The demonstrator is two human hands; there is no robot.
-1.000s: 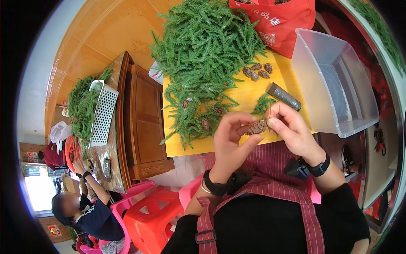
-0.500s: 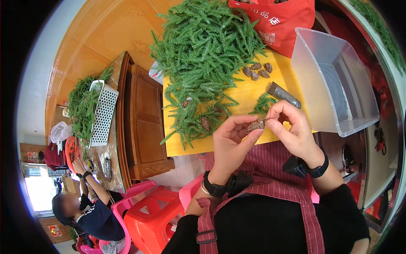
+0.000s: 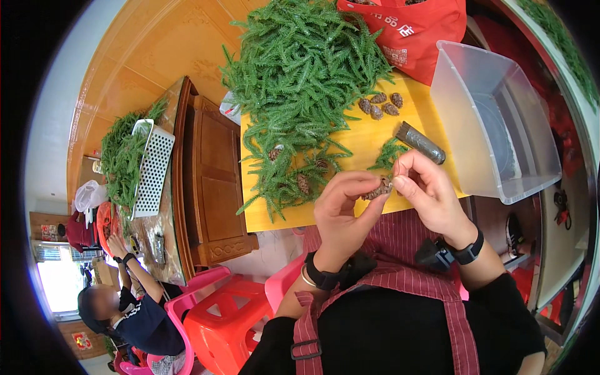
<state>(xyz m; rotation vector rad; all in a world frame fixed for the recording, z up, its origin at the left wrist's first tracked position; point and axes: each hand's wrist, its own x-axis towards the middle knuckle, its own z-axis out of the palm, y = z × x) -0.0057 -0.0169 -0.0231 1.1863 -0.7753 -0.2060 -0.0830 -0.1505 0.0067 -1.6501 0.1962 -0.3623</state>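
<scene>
Brown and scaly, a small pine cone sits pinched between two bare hands above the near edge of a yellow board in the head view. The left hand clasps the cone's lower end between thumb and fingertips; the right hand closes its fingertips on the upper end, so both hands grasp the same cone, held just clear of the board. A short green sprig lies on the board just beyond the hands, beside a dark cylindrical tube. Four more cones rest in a cluster farther up the board, at the fringe of a large heap of green fir-like sprigs. A clear plastic bin stands to the right, a red bag behind.

By the look of it, the step in hand is working on the cone itself, perhaps fitting it for a sprig; whatever follows likely calls for one hand to let go and reach to the board while the other keeps the cone steady. At lower left, another person sits on a pink stool.
</scene>
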